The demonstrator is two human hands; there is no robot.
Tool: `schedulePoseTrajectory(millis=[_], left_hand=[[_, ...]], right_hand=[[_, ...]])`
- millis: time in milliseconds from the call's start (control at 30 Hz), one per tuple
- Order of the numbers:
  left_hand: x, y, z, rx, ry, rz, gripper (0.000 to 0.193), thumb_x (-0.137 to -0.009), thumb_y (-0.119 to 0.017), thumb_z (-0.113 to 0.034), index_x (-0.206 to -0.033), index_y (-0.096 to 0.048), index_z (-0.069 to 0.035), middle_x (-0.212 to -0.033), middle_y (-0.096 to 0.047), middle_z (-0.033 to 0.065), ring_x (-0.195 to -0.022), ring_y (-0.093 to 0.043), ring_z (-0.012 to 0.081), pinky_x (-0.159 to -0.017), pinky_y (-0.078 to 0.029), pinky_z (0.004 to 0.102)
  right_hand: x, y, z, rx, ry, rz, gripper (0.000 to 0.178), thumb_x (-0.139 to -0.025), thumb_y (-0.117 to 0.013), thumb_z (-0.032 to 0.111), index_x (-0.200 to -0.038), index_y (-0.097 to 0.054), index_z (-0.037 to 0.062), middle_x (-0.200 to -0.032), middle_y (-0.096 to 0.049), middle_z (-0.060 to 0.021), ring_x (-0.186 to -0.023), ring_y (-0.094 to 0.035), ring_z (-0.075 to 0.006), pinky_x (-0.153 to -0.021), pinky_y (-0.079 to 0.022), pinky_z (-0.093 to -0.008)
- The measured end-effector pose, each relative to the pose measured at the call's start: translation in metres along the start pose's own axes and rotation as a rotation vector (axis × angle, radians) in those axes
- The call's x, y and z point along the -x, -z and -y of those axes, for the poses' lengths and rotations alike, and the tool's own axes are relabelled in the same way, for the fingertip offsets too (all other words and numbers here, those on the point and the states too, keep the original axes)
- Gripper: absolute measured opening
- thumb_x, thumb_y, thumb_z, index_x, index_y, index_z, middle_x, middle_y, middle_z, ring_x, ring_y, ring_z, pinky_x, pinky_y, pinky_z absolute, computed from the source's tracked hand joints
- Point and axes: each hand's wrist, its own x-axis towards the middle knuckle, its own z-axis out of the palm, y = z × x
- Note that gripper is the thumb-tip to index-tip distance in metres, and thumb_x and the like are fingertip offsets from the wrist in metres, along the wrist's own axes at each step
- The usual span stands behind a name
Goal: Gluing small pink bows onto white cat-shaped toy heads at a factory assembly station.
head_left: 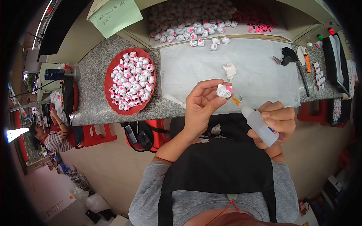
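Observation:
Between the thumb and fingers of my left hand [201, 105] is a small white cat-head figure [223, 91] with a pink bow, its face turned up toward me. My right hand [278, 122] is wrapped round a translucent squeeze bottle [258, 126], tilted so that its orange-yellow nozzle [236, 101] points at the figure's lower right edge. Whether the tip touches the figure is hard to tell. Both hands are above the near edge of a white sheet [264, 77] on the worktop. A crumpled white scrap [229, 70] lies just beyond my left hand.
A red scalloped bowl [109, 75] full of white-and-pink pieces stands at left. Along the back shelf lie many white pieces [186, 33] and a pink heap [261, 27]. A black cloth [289, 55] and orange-handled tool [307, 64] lie right. A person [56, 141] sits far left.

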Motion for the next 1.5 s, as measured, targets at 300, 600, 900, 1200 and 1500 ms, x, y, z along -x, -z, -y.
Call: schedulePoseTrajectory(millis=[300, 600, 900, 1200, 1500], left_hand=[[0.0009, 0.0018, 0.0024, -0.072, -0.059, -0.004, 0.033, -0.071, -0.051, 0.005, -0.102, -0.041, 0.003, -0.099, -0.049, 0.0158, -0.092, -0.049, 0.0199, -0.08, -0.042, 0.0336], [0.0004, -0.0003, 0.0034, -0.08, -0.07, -0.005, 0.033, -0.07, -0.05, 0.006, -0.102, -0.041, 0.003, -0.098, -0.049, 0.0157, -0.091, -0.05, 0.0193, -0.079, -0.043, 0.0323], [0.0013, -0.0009, 0.0018, -0.103, -0.073, 0.017, 0.034, -0.07, -0.051, 0.008, -0.102, -0.042, 0.003, -0.101, -0.048, 0.0173, -0.092, -0.049, 0.0187, -0.079, -0.041, 0.0286], [0.0015, -0.0005, 0.0023, -0.187, -0.082, 0.043, 0.033, -0.07, -0.051, 0.007, -0.102, -0.042, 0.003, -0.102, -0.048, 0.0178, -0.093, -0.048, 0.0185, -0.08, -0.039, 0.0278], [0.0011, -0.0013, 0.0026, -0.166, -0.091, 0.035, 0.033, -0.071, -0.051, 0.006, -0.102, -0.042, 0.003, -0.1, -0.049, 0.0172, -0.092, -0.049, 0.0179, -0.081, -0.038, 0.0276]], right_hand=[[0.0016, -0.0012, -0.0031, -0.015, 0.008, 0.004, 0.049, -0.045, -0.076, 0.0, -0.086, -0.049, 0.0049, -0.084, -0.048, -0.0089, -0.064, -0.049, -0.0183, -0.049, -0.041, -0.0279], [0.0023, 0.0018, -0.0014, -0.021, 0.006, 0.003, 0.05, -0.045, -0.076, 0.0, -0.086, -0.049, 0.005, -0.084, -0.047, -0.0088, -0.064, -0.049, -0.0184, -0.05, -0.041, -0.0283], [0.0023, 0.0, -0.0036, -0.02, 0.005, 0.005, 0.049, -0.045, -0.075, 0.0, -0.086, -0.049, 0.0045, -0.084, -0.048, -0.009, -0.065, -0.049, -0.0183, -0.05, -0.041, -0.028], [0.003, -0.0019, -0.0031, 0.006, -0.002, 0.01, 0.049, -0.044, -0.076, 0.002, -0.085, -0.049, 0.0055, -0.083, -0.048, -0.008, -0.063, -0.049, -0.0176, -0.05, -0.042, -0.0273], [0.0011, 0.0009, -0.0016, 0.012, -0.024, 0.019, 0.047, -0.044, -0.074, -0.002, -0.084, -0.05, 0.0059, -0.082, -0.047, -0.0079, -0.061, -0.049, -0.017, -0.049, -0.041, -0.0263]])
